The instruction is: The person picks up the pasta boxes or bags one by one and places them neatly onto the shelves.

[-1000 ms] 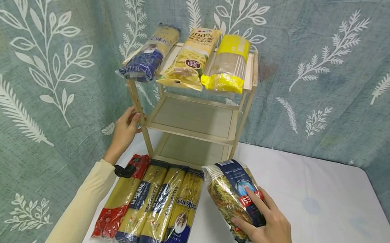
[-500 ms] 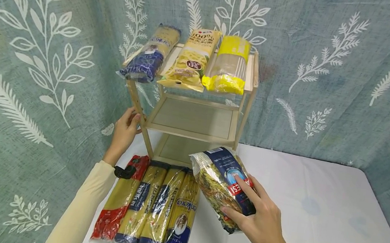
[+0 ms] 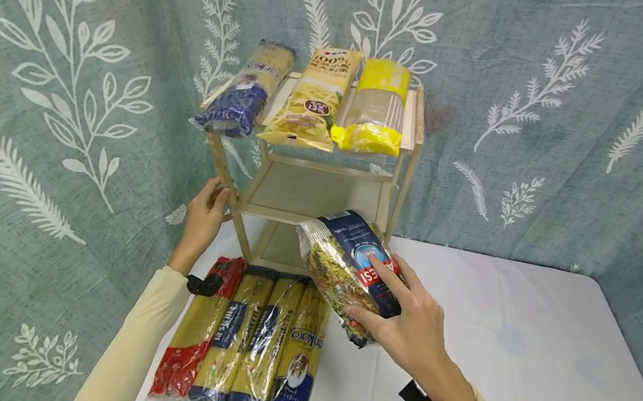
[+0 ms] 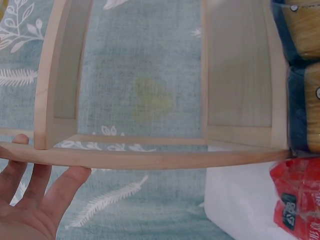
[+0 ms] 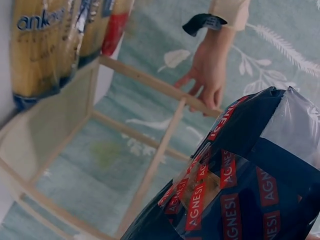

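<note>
Right hand [image 3: 410,322] round packet [image 3: 334,265], left [image 3: 204,217] round post [image 4: 175,160], repeated labels [image 5: 195,206] in right-wrist view only

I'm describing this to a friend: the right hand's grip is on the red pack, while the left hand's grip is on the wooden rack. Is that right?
Not quite: the right hand's grip is on the Agnesi pasta bag, not the red pack, as the head view shows. The left hand's grip is indeed on the wooden rack.

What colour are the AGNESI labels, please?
The AGNESI labels are red, showing best in the right wrist view.
</note>
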Tool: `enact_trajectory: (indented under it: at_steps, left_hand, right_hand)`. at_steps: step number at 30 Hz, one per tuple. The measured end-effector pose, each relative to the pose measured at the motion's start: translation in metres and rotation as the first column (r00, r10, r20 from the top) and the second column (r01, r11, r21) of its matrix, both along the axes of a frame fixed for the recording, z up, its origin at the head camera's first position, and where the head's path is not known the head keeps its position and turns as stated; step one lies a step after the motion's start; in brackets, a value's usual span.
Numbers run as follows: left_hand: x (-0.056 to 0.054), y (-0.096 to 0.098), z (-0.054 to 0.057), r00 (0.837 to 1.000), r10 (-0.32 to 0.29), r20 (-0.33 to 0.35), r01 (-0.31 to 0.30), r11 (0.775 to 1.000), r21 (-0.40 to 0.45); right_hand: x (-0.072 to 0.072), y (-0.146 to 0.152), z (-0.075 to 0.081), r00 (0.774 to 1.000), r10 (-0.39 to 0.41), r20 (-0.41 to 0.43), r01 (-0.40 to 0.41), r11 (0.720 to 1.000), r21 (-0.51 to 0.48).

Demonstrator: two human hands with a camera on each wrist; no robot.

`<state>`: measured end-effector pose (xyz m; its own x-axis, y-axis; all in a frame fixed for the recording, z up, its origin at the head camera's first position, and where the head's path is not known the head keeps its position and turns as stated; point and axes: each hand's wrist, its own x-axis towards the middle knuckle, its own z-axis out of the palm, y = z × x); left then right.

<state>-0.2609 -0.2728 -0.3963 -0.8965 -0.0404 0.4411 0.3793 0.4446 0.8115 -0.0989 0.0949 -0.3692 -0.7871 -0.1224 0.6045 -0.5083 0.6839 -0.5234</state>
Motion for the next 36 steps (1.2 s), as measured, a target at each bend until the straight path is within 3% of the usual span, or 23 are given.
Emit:
enact_trajectory:
  at_steps: [12,21,28,36]
  left_hand:
    - [0.001,0.001,0.002,1.000,-0.007,0.003,0.007,1.000,0.010]
    - [0.020,0.012,0.023,0.999,-0.034,0.008,0.034,0.999,0.013]
    - [0.022,0.011,0.027,1.000,-0.018,0.007,0.018,1.000,0.006]
    - [0.022,0.013,0.024,1.000,-0.014,0.021,0.014,1.000,-0.002]
  right_hand:
    - [-0.043,-0.026,0.027,0.999,-0.031,-0.006,0.032,0.999,0.035]
    - [-0.081,-0.043,0.042,0.988,-0.147,0.046,0.143,0.986,0.086]
    - [-0.111,-0.061,0.058,0.962,-0.213,0.169,0.181,0.966,0.187]
    - [-0.141,-0.068,0.063,0.942,-0.307,0.134,0.258,0.920,0.294]
